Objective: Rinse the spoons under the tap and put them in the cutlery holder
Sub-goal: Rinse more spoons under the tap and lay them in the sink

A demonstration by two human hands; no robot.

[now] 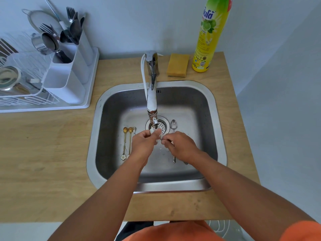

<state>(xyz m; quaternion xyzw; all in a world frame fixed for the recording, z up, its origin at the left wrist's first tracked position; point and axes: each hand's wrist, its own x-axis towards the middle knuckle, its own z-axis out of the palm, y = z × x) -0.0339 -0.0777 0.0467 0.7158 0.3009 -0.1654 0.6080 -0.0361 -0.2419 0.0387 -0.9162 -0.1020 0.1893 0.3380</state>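
Both my hands meet under the tap [152,94], where water runs from the spout. My left hand [143,145] and my right hand [180,147] together grip a small spoon [152,130] in the stream; only its pale bowl shows. Two gold spoons [127,141] with flower ends lie on the sink floor at the left, a third spoon's tip beside them. A silver spoon [173,126] lies at the right, partly under my right hand. The white cutlery holder [69,70] stands on the drying rack at the left, with forks and spoons in its back compartments.
The steel sink [215,119] is set in a wooden counter [43,153]. A yellow sponge [178,65] and a tall dish soap bottle [209,35] stand behind the sink. The white drying rack [26,100] holds a strainer, a metal cup and a bowl.
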